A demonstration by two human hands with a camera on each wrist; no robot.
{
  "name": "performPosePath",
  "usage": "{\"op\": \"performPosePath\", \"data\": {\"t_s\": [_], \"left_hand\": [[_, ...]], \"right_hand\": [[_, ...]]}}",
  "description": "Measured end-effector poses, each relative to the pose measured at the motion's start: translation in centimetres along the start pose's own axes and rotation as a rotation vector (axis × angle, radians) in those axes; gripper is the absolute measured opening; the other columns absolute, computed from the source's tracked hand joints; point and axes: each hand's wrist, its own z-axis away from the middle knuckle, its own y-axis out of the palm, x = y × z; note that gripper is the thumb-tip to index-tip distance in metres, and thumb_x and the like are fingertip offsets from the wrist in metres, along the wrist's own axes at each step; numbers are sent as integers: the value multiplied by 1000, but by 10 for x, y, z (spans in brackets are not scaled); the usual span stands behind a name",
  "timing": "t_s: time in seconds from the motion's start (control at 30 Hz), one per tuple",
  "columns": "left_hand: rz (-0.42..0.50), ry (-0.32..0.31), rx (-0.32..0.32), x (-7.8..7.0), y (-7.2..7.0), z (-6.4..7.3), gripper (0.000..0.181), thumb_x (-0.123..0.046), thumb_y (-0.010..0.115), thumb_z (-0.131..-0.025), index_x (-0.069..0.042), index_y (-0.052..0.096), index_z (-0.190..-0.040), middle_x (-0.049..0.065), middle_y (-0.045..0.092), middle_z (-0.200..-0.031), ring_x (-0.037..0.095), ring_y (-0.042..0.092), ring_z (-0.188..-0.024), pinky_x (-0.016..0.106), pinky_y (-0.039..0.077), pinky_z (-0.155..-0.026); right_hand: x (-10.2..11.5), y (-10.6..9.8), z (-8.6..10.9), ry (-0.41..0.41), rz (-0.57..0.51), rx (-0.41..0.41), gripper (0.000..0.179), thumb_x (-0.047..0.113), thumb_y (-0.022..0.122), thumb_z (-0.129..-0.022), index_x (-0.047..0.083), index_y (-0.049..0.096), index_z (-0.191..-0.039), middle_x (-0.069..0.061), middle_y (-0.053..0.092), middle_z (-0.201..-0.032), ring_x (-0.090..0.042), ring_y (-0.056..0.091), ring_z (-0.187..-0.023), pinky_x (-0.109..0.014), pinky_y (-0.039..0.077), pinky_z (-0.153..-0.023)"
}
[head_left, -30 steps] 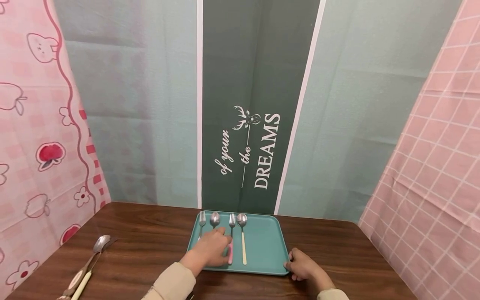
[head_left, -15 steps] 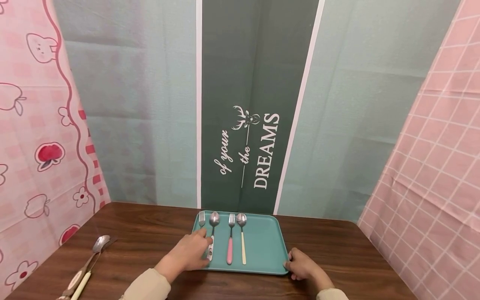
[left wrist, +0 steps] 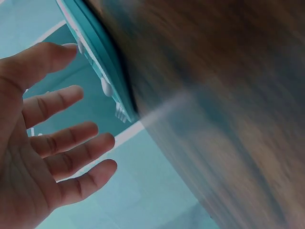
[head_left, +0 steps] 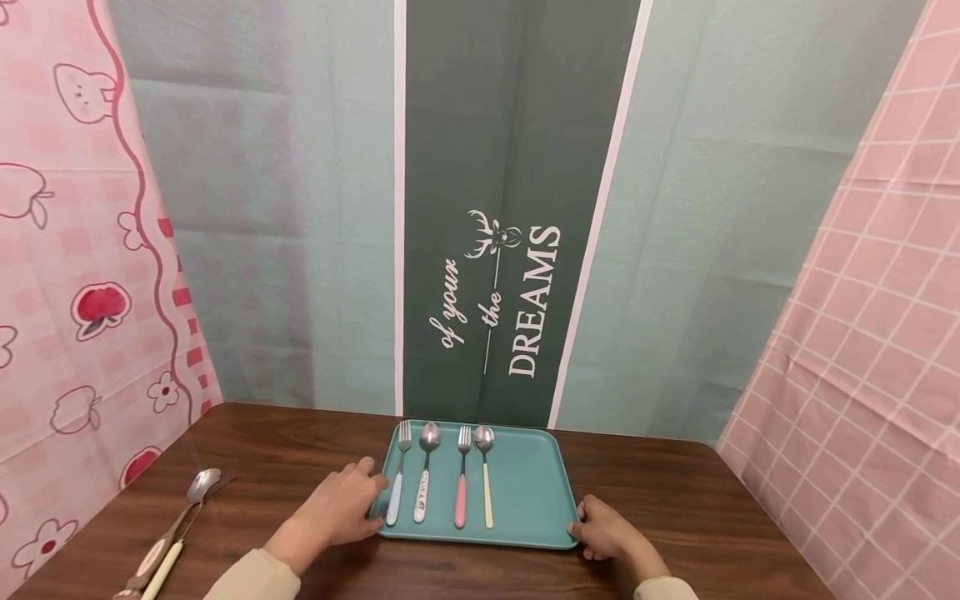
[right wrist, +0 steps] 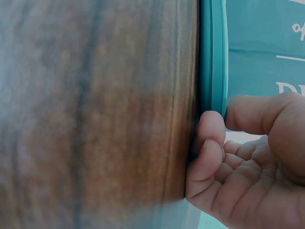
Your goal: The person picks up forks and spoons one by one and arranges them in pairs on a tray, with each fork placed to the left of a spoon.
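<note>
A teal tray point(head_left: 528, 492) lies on the wooden table in the head view. Side by side on it are a fork with a pale blue handle point(head_left: 394, 500), a spoon with a white patterned handle point(head_left: 422, 497), a fork with a pink handle point(head_left: 460, 502) and a spoon with a yellow handle point(head_left: 487, 497). My left hand point(head_left: 337, 507) is at the tray's left edge, fingers spread and holding nothing; whether it touches the rim I cannot tell. At the near right corner, my right hand point(head_left: 606, 529) pinches the tray rim point(right wrist: 213, 57) between thumb and curled fingers.
On the table's left side, a spoon with a brown handle point(head_left: 153, 557) lies against another utensil with a pale yellow handle point(head_left: 167, 567), whose head is mostly hidden. Cloth curtains point(head_left: 345, 250) hang behind the table and along both sides.
My left hand has moved left, from over the cutlery to beyond the tray's left edge, uncovering the left fork and spoon. My right hand stays at the tray corner.
</note>
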Motion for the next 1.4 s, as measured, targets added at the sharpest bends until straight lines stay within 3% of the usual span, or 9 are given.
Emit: {"op": "performPosePath", "data": {"t_s": [0.23,0.47,1.0,1.4], "left_hand": [[54,-48,24,16,-2,14,32,-18,79,-68,-2,62,-90,7,42,-82,25,47,-67,45,43,-55],[48,-121,38,31,-9,27,43,-19,80,-68,3,62,-101,12,48,-91,31,53,-77,50,45,-63],[29,-216,67,61,-19,52,47,-26,81,-67,-1,64,-103,13,49,-92,33,56,-76,46,46,-57],[-35,-257,3,81,-21,71,47,-28,81,-63,-2,65,-98,17,52,-92,36,57,-76,49,47,-60]], "right_hand": [[0,0,1,-6,2,-8,18,-1,57,-88,2,40,-83,-12,47,-67,-15,47,-48,-24,39,-46],[1,1,0,7,2,-9,18,0,57,-88,2,40,-83,-12,47,-67,-15,46,-48,-23,37,-46],[-1,2,-1,-17,3,-2,17,-1,56,-88,1,40,-84,-11,46,-65,-14,45,-47,-23,35,-45],[-1,0,0,-16,-4,21,15,-1,55,-88,1,41,-84,-11,47,-65,-14,45,-47,-23,35,-45]]}}
